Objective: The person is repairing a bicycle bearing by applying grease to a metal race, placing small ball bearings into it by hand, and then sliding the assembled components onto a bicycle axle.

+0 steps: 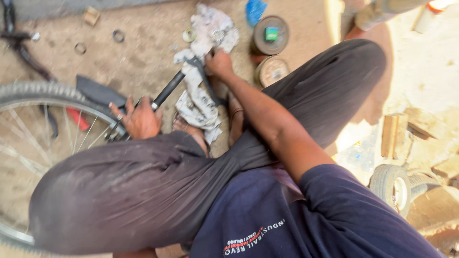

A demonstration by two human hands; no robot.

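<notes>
Looks like the cleaning step: left hand [140, 119] is gripping the black tube [168, 89] low over the dirt while right hand [218, 63] is clutching the grey rag [201, 98] round its top, so more wiping's probably next.

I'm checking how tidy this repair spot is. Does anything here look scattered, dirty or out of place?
Yes. Small metal rings lie loose on the dirt floor, apart from the two round tins. The grey rag under the black tube is crumpled and stained. The left hand and right hand both grip that tube.
</notes>
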